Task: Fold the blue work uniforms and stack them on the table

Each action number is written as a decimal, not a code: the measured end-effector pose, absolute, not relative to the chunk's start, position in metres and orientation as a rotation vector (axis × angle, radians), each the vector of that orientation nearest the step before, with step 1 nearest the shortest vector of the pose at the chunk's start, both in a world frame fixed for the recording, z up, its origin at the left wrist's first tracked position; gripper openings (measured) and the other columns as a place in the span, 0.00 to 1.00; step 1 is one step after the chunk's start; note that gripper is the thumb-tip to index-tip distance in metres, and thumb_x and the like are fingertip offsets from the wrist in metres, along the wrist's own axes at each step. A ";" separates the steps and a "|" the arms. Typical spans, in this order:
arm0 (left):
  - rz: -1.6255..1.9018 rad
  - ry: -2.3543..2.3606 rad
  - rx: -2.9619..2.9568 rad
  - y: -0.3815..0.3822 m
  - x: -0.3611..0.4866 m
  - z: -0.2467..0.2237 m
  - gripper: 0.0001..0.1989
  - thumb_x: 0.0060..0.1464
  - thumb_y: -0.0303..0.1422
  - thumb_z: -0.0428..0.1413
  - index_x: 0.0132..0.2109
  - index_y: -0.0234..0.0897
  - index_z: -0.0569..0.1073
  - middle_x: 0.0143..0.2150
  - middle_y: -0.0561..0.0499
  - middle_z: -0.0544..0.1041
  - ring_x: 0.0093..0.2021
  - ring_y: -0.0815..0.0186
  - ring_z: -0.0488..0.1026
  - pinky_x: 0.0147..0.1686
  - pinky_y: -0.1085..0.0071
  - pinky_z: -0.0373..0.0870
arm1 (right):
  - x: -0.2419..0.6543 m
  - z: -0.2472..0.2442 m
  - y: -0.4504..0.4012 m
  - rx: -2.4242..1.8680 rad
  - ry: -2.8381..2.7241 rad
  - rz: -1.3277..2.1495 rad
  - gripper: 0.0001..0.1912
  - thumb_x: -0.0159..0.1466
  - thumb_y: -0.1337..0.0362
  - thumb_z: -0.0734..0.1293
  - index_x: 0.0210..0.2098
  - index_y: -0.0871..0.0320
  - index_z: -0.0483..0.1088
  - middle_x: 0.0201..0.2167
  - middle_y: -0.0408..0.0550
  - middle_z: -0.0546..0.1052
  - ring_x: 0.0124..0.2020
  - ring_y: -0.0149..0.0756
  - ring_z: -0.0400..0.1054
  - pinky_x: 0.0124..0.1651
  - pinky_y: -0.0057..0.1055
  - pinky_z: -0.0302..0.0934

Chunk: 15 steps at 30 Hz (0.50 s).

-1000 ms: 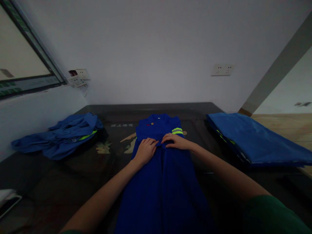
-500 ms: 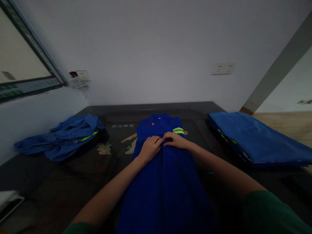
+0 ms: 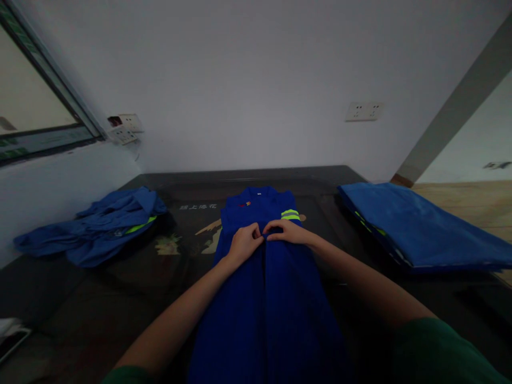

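Observation:
A blue work uniform (image 3: 256, 213) lies lengthwise before me, its collar at the far end. It has small emblems on the chest and a yellow-green reflective band on the right side. A dark gap runs down its middle toward me. My left hand (image 3: 245, 242) pinches the cloth just left of the top of this gap, with bent fingers. Opposite it, my right hand (image 3: 290, 232) has thumb and forefinger brought together on the cloth, almost touching the left. The fingertips hide whatever small part lies between them.
On the left a rumpled blue garment (image 3: 112, 221) rests on the dark glossy table (image 3: 168, 298). Folded blue clothes (image 3: 420, 224) are stacked at the right. A white device (image 3: 12, 338) lies at the near left. Behind the table is a wall with sockets (image 3: 364, 111).
The fingers of my left hand have curled from lying flatter on the cloth into a pinch. My right hand stays in nearly the same place. The view has shifted slightly.

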<state>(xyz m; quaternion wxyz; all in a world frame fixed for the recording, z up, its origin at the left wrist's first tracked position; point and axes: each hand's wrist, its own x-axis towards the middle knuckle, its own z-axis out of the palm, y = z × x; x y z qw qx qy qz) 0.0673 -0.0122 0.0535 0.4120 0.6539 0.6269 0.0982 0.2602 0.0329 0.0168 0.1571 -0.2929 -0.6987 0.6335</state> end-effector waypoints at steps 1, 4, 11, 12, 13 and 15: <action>0.248 1.567 1.615 -0.012 0.067 0.053 0.06 0.48 0.25 0.55 0.26 0.35 0.66 0.23 0.58 0.68 0.26 0.71 0.65 0.26 0.76 0.54 | 0.259 0.015 0.033 -0.827 -2.005 1.820 0.10 0.61 0.62 0.69 0.41 0.59 0.73 0.41 0.48 0.77 0.43 0.36 0.71 0.49 0.33 0.62; 0.258 1.517 1.525 -0.011 0.066 0.050 0.06 0.49 0.26 0.54 0.25 0.34 0.67 0.23 0.58 0.67 0.26 0.72 0.65 0.26 0.77 0.56 | 0.256 0.010 0.033 -0.807 -2.038 1.803 0.08 0.62 0.62 0.68 0.40 0.59 0.73 0.40 0.47 0.77 0.42 0.36 0.70 0.48 0.32 0.61; 0.207 1.254 1.738 -0.027 0.042 0.062 0.09 0.53 0.29 0.56 0.43 0.36 0.73 0.42 0.49 0.75 0.44 0.64 0.71 0.47 0.67 0.67 | 0.251 0.010 0.028 -0.839 -2.154 1.764 0.06 0.64 0.62 0.66 0.37 0.59 0.70 0.36 0.45 0.74 0.39 0.33 0.67 0.44 0.30 0.60; 0.192 1.242 1.812 -0.031 0.040 0.065 0.11 0.52 0.29 0.58 0.44 0.37 0.72 0.45 0.48 0.75 0.47 0.63 0.70 0.50 0.65 0.66 | 0.250 0.011 0.027 -0.836 -2.172 1.753 0.06 0.65 0.62 0.65 0.37 0.59 0.69 0.36 0.45 0.74 0.39 0.33 0.67 0.43 0.30 0.60; 0.174 1.249 1.869 -0.036 0.039 0.067 0.12 0.52 0.28 0.58 0.45 0.37 0.71 0.46 0.48 0.74 0.48 0.62 0.69 0.50 0.64 0.66 | 0.248 0.011 0.026 -0.830 -2.203 1.734 0.06 0.66 0.62 0.64 0.37 0.59 0.69 0.36 0.45 0.73 0.38 0.33 0.67 0.43 0.30 0.60; 0.145 1.313 1.944 -0.044 0.039 0.069 0.09 0.52 0.28 0.58 0.42 0.37 0.70 0.45 0.48 0.73 0.47 0.62 0.68 0.49 0.64 0.67 | 0.244 0.012 0.023 -0.828 -2.302 1.664 0.06 0.67 0.63 0.63 0.37 0.59 0.68 0.35 0.46 0.73 0.38 0.34 0.66 0.42 0.30 0.59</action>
